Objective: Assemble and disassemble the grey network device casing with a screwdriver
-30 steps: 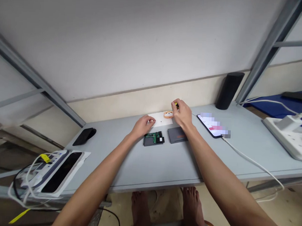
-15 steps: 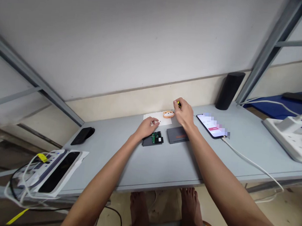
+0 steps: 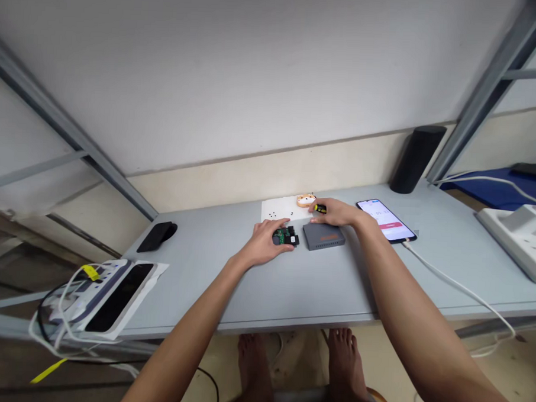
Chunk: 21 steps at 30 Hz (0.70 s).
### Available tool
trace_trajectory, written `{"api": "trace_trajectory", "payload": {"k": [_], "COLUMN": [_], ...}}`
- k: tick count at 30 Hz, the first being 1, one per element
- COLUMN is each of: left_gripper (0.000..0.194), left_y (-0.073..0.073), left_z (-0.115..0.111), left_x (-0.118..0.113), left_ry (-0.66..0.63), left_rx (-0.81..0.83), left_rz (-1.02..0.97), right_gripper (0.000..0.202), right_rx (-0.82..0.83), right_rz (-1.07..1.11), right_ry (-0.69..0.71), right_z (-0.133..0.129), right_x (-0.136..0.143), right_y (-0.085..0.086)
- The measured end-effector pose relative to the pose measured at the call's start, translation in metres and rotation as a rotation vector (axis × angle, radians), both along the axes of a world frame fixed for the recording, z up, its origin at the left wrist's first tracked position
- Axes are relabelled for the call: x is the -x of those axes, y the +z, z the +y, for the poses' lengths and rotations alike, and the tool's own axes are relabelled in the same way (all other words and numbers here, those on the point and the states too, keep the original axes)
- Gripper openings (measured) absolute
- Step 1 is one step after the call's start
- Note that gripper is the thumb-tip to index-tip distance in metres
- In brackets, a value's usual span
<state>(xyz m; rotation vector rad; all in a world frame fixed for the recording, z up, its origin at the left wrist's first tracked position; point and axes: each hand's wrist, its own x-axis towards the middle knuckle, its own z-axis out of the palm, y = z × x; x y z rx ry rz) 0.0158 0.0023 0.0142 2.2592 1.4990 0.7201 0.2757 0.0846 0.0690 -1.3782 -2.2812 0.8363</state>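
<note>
My left hand (image 3: 262, 243) has its thumb and fingers closed around the sides of a small open device with a green circuit board (image 3: 284, 235), resting on the desk. My right hand (image 3: 338, 212) grips a black-and-yellow screwdriver (image 3: 321, 208); most of its length is hidden. Just below the right hand lies a grey metal case (image 3: 325, 238) with a row of vents along its front edge. Several tiny dark screws (image 3: 273, 215) are scattered on a sheet of white paper (image 3: 285, 207) behind the board. An orange-and-white animal-faced item (image 3: 306, 200) sits at the paper's right.
A lit phone (image 3: 387, 221) on a white cable lies right of my arm. Farther back stands a black cylinder (image 3: 417, 160). Power strips lie at the right (image 3: 514, 247) and left (image 3: 90, 294), the left one beside a dark phone (image 3: 119, 297). A black object (image 3: 154, 237) rests at the left.
My left hand has come from the paper's edge down onto the circuit board device. The right hand has lowered with the screwdriver to just above the grey case. The view has shifted slightly.
</note>
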Motion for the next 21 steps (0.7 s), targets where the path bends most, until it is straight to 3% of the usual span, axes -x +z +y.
{"api": "trace_trajectory", "payload": {"k": [7,14,21], "left_gripper": [0.067,0.066,0.061], "left_y": [-0.003,0.003,0.003], "left_z": [-0.004,-0.013,-0.042], "left_x": [-0.004,-0.012,-0.022], "left_ry": [0.047,0.066,-0.134], "left_rx": [-0.017,-0.134,-0.084], "left_rz": [-0.056,-0.093,0.024], "right_gripper": [0.027,0.031,0.025], "right_rx": [-0.022,-0.074,-0.115], "right_rz": [0.054,0.092,0.171], "right_ry": [-0.018,-0.071,-0.073], "right_z": [0.001,0.007,0.009], "right_x": [0.007,0.013,0.017], "right_y": [-0.006,-0.018,-0.025]}}
